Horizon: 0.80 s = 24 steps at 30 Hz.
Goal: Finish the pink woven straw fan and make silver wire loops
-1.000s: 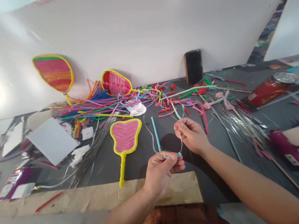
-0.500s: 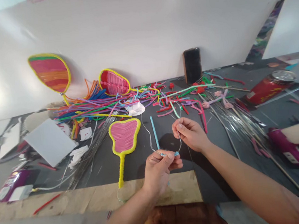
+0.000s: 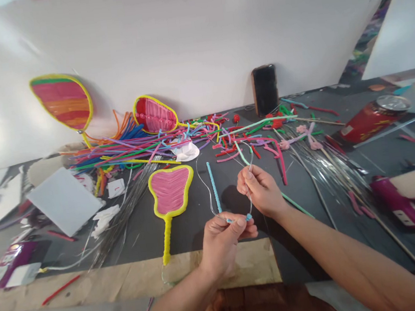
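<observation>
My left hand (image 3: pixel 228 237) pinches the bottom of a thin bent wire (image 3: pixel 207 190) between thumb and fingers. Light blue fuzzy wrapping (image 3: pixel 249 217) shows on the wire beside the left thumb. A little above and to the right, my right hand (image 3: pixel 259 189) is closed on the wire's other side, thumb against forefinger. Just beyond my left hand is a light blue pipe cleaner (image 3: pixel 214 187). A mint green pipe cleaner (image 3: pixel 297 205) passes behind my right hand; whether it is held is hidden. To the left lies a pink fan-shaped piece (image 3: pixel 172 190) with yellow edging and handle.
Colourful pipe cleaners (image 3: pixel 127 147) heap along the wall. A phone (image 3: pixel 265 90) leans there, near another yellow-edged piece (image 3: pixel 155 114). Loose wires (image 3: pixel 125 221) lie left. Rightward are a red can (image 3: pixel 373 120) and a purple device (image 3: pixel 398 202). A brown strip (image 3: pixel 124 276) lines the front edge.
Both hands keep their grip on the wire and sit slightly lower in view. The scene has shifted a little to the left. More of the mint green pipe cleaner shows by the right wrist.
</observation>
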### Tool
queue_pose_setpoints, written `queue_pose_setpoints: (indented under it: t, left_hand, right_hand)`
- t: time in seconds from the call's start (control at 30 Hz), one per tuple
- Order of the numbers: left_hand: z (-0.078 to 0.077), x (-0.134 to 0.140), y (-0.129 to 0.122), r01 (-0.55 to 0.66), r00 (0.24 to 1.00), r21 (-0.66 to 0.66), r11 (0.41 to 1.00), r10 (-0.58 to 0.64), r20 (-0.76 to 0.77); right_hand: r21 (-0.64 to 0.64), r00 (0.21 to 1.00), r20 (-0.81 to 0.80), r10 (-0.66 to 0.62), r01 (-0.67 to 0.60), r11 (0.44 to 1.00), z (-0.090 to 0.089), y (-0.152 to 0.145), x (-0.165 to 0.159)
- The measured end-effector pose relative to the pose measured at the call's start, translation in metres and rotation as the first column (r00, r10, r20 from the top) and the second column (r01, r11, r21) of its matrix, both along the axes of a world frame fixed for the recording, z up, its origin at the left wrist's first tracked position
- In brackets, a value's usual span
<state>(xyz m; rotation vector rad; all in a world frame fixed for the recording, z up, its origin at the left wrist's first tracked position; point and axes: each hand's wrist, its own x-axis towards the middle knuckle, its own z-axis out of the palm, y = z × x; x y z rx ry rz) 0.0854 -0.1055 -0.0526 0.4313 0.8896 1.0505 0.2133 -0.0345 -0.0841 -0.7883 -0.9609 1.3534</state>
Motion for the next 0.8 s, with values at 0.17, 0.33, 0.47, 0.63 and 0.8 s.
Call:
queue_pose_setpoints:
  t: [0.17, 0.33, 0.47, 0.63, 0.8]
  left_hand:
    - [-0.004, -0.002, 0.000, -0.031, 0.998, 0.047, 0.998, 0.033, -0.053]
    - [-0.006, -0.004, 0.003, -0.065, 0.995, 0.070, 0.995, 0.070, -0.069]
    - [-0.006, -0.004, 0.003, -0.057, 0.996, 0.053, 0.997, 0.060, -0.071]
    - [-0.007, -0.003, 0.002, -0.026, 0.999, 0.056, 0.998, 0.029, -0.046]
    - [-0.007, -0.001, 0.000, -0.013, 0.998, 0.071, 0.997, 0.017, -0.060]
  right_hand:
    - [-0.033, 0.997, -0.077, 0.031, -0.034, 0.999, 0.002, 0.004, 0.004]
    - [-0.089, 0.990, -0.131, 0.052, -0.064, 0.994, 0.006, 0.010, 0.015]
    - [-0.087, 0.984, -0.071, 0.163, -0.169, 0.982, 0.008, 0.008, 0.018]
    - [-0.061, 0.987, 0.002, 0.164, -0.163, 0.985, 0.008, 0.005, 0.015]
    - [-0.014, 0.992, -0.010, 0.123, -0.124, 0.992, 0.006, 0.004, 0.010]
